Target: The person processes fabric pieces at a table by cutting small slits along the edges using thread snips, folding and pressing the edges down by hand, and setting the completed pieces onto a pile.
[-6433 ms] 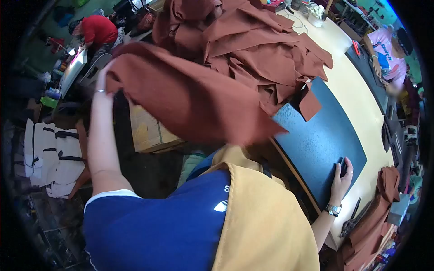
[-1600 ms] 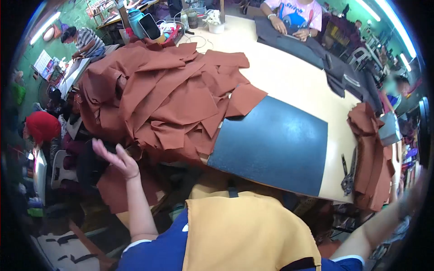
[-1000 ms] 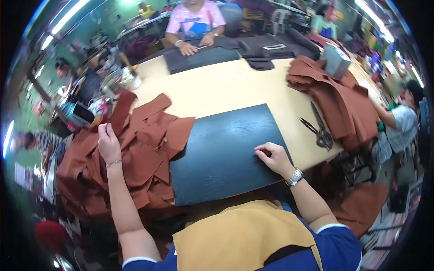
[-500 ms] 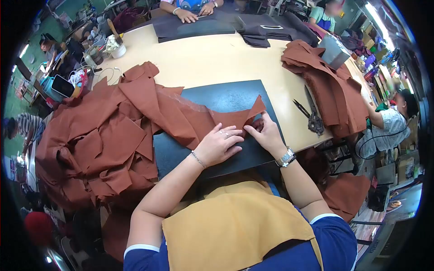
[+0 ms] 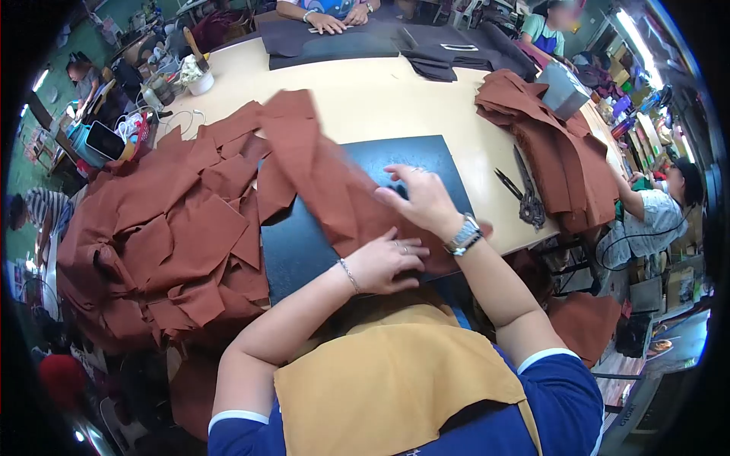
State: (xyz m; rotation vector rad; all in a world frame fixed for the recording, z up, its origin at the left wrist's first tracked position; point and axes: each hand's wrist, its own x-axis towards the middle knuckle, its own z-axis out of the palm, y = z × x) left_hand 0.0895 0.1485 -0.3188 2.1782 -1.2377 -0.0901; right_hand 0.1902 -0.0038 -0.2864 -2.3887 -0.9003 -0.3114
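Observation:
A long piece of rust-brown fabric [image 5: 315, 171] stretches across the dark mat [image 5: 293, 262], its far end near the fabric pile on the left. My left hand [image 5: 389, 264] rests on the near end of this piece with its fingers laid out flat. Over the mat's right half is my right hand [image 5: 426, 199], thumb and fingers apart and holding nothing that I can see. Beneath and beside the right wrist, the near end of the fabric is partly hidden by both hands.
A large heap of rust-brown fabric pieces [image 5: 160, 235] covers the left side. Black-handled scissors [image 5: 530, 205] lie right of the mat, beside another fabric stack [image 5: 559, 152] with a grey block [image 5: 563, 90] on it. Across the table, a person's hands [image 5: 331, 23] work on dark cloth.
My right hand has let go of the fabric's corner and moved up and left with fingers spread. The piece has shifted toward me and straightened. My left hand has moved slightly nearer my body.

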